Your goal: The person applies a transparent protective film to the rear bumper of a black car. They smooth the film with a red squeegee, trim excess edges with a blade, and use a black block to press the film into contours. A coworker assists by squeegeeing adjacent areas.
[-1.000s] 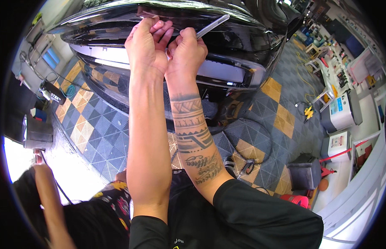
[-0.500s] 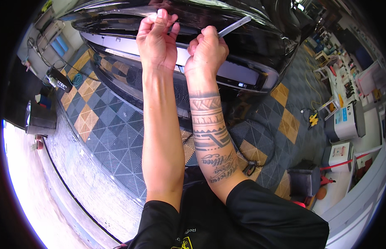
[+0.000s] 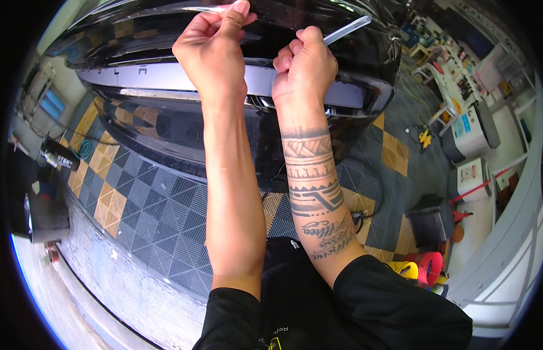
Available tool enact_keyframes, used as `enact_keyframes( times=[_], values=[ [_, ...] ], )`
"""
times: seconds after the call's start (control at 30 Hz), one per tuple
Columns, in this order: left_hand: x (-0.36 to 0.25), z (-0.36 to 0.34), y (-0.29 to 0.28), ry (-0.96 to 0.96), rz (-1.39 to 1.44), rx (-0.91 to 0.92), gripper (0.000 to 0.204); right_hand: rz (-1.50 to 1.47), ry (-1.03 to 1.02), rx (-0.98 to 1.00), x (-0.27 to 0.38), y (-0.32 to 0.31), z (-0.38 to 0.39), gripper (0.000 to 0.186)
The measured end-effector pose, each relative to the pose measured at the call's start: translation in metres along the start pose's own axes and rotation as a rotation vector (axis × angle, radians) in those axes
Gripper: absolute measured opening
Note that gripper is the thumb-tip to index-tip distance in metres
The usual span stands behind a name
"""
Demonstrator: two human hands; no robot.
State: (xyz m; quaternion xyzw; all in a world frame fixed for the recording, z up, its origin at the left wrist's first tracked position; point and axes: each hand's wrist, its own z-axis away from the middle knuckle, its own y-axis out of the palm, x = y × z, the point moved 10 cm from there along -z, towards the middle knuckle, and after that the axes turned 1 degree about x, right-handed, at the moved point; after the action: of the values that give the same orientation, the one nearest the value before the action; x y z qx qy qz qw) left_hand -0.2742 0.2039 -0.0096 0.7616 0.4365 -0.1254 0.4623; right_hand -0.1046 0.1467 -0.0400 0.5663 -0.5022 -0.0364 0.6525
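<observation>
A slim silver tool (image 3: 348,30) juts up and to the right from the right hand (image 3: 307,64) of a person working at the glossy black body of a car (image 3: 137,46), its tip near the car's right-hand corner. The right fist is curled tightly around the tool's lower end. To its left, well up toward the top edge of the view, the left hand (image 3: 213,52) pinches thumb against fingertips at the edge of a thin, shiny film (image 3: 204,9) lying over the upper bodywork; the two hands stand apart. Below them, a pale strip (image 3: 149,76) runs across the car, partly hidden by both wrists. Dark patterned tattoos band the right forearm, and the person wears a black shirt (image 3: 411,303). Underfoot spreads a floor of grey and tan tiles (image 3: 146,192). At right stand a white-and-grey box (image 3: 473,131), a dark bin (image 3: 432,221) and, nearer the person, a red container (image 3: 430,267) beside a yellow object (image 3: 404,268). At left sits a dark bucket (image 3: 48,219).
</observation>
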Motion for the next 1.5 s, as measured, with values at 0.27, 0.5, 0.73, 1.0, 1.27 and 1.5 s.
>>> enact_keyframes(
  times=[0.27, 0.5, 0.73, 1.0, 1.27, 1.5],
  values=[
    [-0.019, 0.004, 0.012, 0.216, -0.212, 0.004, 0.016, -0.012, -0.016, 0.031, 0.000, 0.000, 0.002, 0.017],
    [-0.017, 0.007, 0.012, 0.231, -0.050, -0.029, 0.011, 0.509, -0.063, 0.592, 0.045, -0.017, 0.041, 0.032],
    [-0.019, 0.022, 0.017, 0.312, 0.012, -0.167, 0.009, 1.322, -0.624, 0.932, 0.108, 0.014, 0.051, 0.035],
    [-0.011, 0.018, 0.016, 0.213, 0.128, -0.161, 0.010, 1.489, -1.005, 1.014, 0.132, 0.064, 0.047, 0.024],
    [-0.014, 0.007, 0.017, 0.154, 0.053, 0.041, 0.016, 1.580, -1.311, 1.149, 0.120, 0.082, 0.058, 0.022],
    [-0.021, 0.003, 0.014, 0.213, -0.090, 0.118, 0.019, 1.480, -1.387, 1.079, 0.120, 0.074, 0.056, 0.018]
  ],
)
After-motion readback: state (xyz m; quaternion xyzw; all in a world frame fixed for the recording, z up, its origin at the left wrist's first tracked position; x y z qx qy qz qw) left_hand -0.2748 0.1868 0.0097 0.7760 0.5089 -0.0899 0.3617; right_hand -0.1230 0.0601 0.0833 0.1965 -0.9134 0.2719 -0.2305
